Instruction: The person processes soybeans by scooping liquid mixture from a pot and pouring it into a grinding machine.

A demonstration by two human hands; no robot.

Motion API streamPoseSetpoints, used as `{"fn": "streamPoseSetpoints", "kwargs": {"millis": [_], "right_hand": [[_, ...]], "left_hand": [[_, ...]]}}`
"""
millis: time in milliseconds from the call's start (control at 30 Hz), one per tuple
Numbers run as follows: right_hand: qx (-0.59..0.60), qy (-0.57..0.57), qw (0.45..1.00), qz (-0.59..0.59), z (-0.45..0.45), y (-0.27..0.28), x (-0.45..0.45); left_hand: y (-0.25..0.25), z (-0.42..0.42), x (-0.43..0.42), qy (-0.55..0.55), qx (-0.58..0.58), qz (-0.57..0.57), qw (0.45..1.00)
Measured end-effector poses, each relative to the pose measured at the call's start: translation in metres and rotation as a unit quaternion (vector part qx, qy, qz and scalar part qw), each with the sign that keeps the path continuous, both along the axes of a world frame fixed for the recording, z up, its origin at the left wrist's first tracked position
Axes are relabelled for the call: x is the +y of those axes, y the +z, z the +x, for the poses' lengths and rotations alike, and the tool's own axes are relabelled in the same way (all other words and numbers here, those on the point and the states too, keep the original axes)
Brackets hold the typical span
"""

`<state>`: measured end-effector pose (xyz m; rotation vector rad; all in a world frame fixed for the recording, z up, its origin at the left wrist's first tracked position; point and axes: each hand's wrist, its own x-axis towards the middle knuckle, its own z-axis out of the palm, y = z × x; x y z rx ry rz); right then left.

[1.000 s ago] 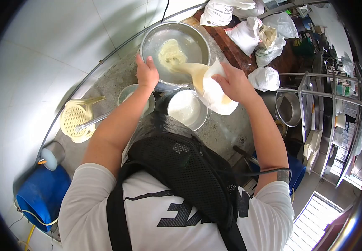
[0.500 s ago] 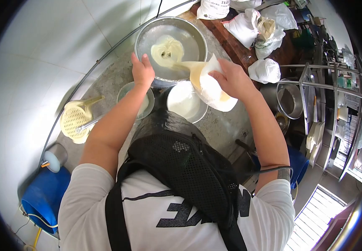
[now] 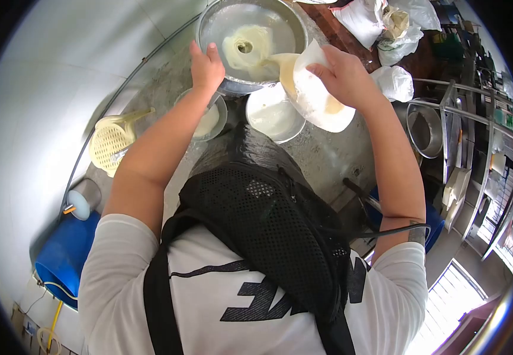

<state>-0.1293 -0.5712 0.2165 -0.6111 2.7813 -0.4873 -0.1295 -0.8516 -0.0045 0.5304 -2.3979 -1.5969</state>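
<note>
A person in a white short-sleeved shirt (image 3: 203, 290) tips a white, smooth-sided plastic container (image 3: 314, 97) over a wide, round, silver metal pot (image 3: 295, 32), and thick, pale-yellow liquid (image 3: 261, 44) runs from its lip into the pot, pooling in folds around a small dark hollow. The right hand (image 3: 345, 77) carries the container above the floor, just beyond the pot's near right rim, its wall pinched between thumb and fingers.

The left hand (image 3: 208, 72) is at the near left edge of the pot, thumb and one finger raised and spread apart; the remaining fingers are hidden, so how firmly they grip cannot be told.

Between the person and the large pot, a smaller round metal pot (image 3: 250, 106) with whitish contents sits partly below the container, and a shallow round bowl (image 3: 223, 124) with similar contents rests near the left forearm. On the grey concrete floor (image 3: 348, 154), a cream-coloured perforated plastic piece (image 3: 109, 142) lies left of the bowl, above a blue plastic barrel (image 3: 67, 248).
</note>
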Motion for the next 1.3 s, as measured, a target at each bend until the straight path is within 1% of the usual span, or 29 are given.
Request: {"fn": "streamPoseSetpoints", "kwargs": {"millis": [100,167,233,333,367,400,433,500,533,600,700,833,900,967,1033,1100,1167,1233,1267,1300], "right_hand": [[0.002,0.014,1.000,-0.005,-0.004,-0.002,0.000],[0.000,0.021,1.000,-0.009,-0.007,-0.003,-0.001],[0.005,0.015,1.000,0.026,-0.008,-0.004,-0.002],[0.005,0.024,0.999,0.020,-0.013,-0.003,-0.003],[0.006,0.028,0.999,0.017,-0.014,-0.004,-0.002],[0.013,0.036,0.999,0.011,-0.015,-0.005,0.000],[0.019,0.045,0.999,0.005,-0.016,-0.007,0.001],[0.030,0.060,0.998,0.007,-0.018,-0.008,0.002],[0.040,0.070,0.997,0.012,-0.019,-0.008,0.002],[0.036,0.079,0.996,0.013,-0.023,-0.005,0.003],[0.039,0.095,0.995,0.015,-0.028,-0.008,0.006],[0.054,0.108,0.992,0.036,-0.031,-0.007,0.008],[0.052,0.116,0.992,0.025,-0.033,-0.007,0.009],[0.049,0.125,0.991,0.013,-0.035,-0.005,0.008],[0.015,0.087,0.994,0.059,-0.033,0.002,0.005],[0.023,0.095,0.994,0.040,-0.032,0.000,0.006],[0.032,0.103,0.994,0.020,-0.031,0.000,0.006],[0.011,0.087,0.996,-0.019,-0.029,0.002,0.005],[-0.001,0.062,0.998,0.001,-0.029,0.003,0.004],[0.000,0.069,0.998,0.001,-0.026,0.008,0.001]], "left_hand": [[0.010,0.002,0.000,-0.012,-0.031,0.019,0.999],[0.003,0.000,-0.001,-0.012,-0.026,0.008,1.000],[0.000,0.001,-0.003,-0.010,-0.022,-0.004,1.000],[-0.002,0.001,-0.009,-0.015,-0.038,0.001,0.999],[-0.002,0.002,-0.013,-0.034,-0.039,-0.004,0.999],[0.005,0.004,-0.014,-0.054,-0.041,-0.008,0.998],[0.011,0.008,-0.016,-0.049,-0.041,-0.011,0.998],[0.026,0.012,-0.019,-0.076,-0.150,0.162,0.972],[0.024,0.014,-0.022,-0.070,-0.149,0.161,0.973],[0.022,0.012,-0.032,-0.121,-0.212,0.179,0.953],[0.021,0.017,-0.035,-0.131,-0.233,0.188,0.945],[0.019,0.027,-0.036,-0.104,-0.232,0.179,0.950],[0.019,0.038,-0.043,-0.144,-0.226,0.166,0.949],[0.019,0.058,-0.052,-0.127,-0.227,0.160,0.952],[0.006,0.078,-0.067,-0.111,-0.228,0.155,0.955],[-0.021,0.101,-0.092,-0.096,-0.289,0.036,0.952],[-0.075,0.133,-0.125,-0.118,-0.290,-0.135,0.940],[-0.115,0.170,-0.151,-0.127,-0.322,-0.208,0.915],[-0.125,0.187,-0.163,-0.131,-0.364,-0.223,0.895],[-0.132,0.202,-0.174,-0.136,-0.407,-0.238,0.871]]}}
